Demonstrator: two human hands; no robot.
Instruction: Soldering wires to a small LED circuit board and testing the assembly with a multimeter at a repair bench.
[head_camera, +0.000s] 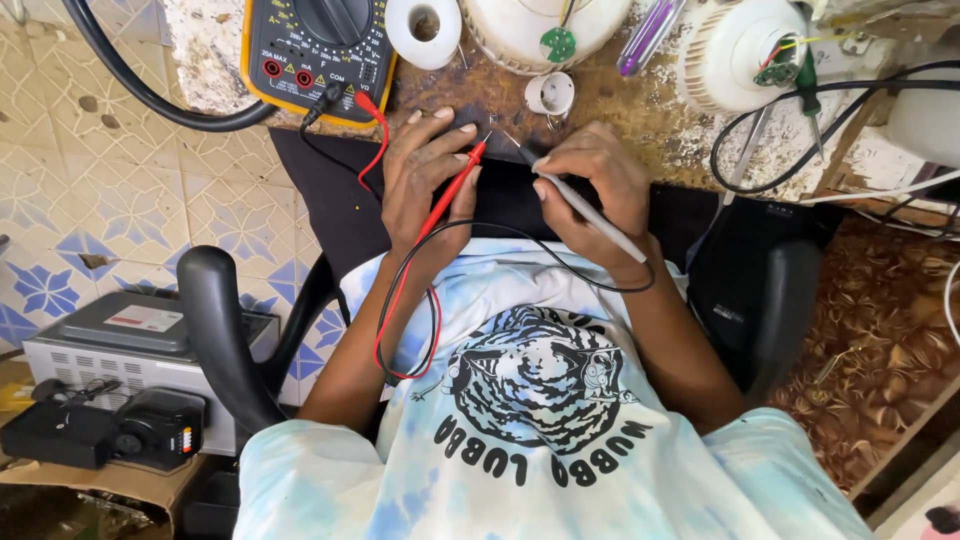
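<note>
On the worn brown workbench (640, 110), below the multimeter (315, 50) at eleven o'clock, the left hand (425, 185) grips a red probe (452, 190), the right hand (590, 190) a grey probe (580, 205), tips nearly meeting mid-test, needing steady contact.

Small electronics repair workshop, informal in character. Worn, stained wooden desk (640, 120) carrying a yellow multimeter (315, 55) with red and black leads, opened white lamp housings (735, 55) showing small circuit boards and loose wires, a green-handled screwdriver (808, 95) and a roll of white tape (424, 30). Grey cased instrument (135, 345) and black devices set on the patterned tile floor (90, 190) beside a black office chair (225, 330).
</note>
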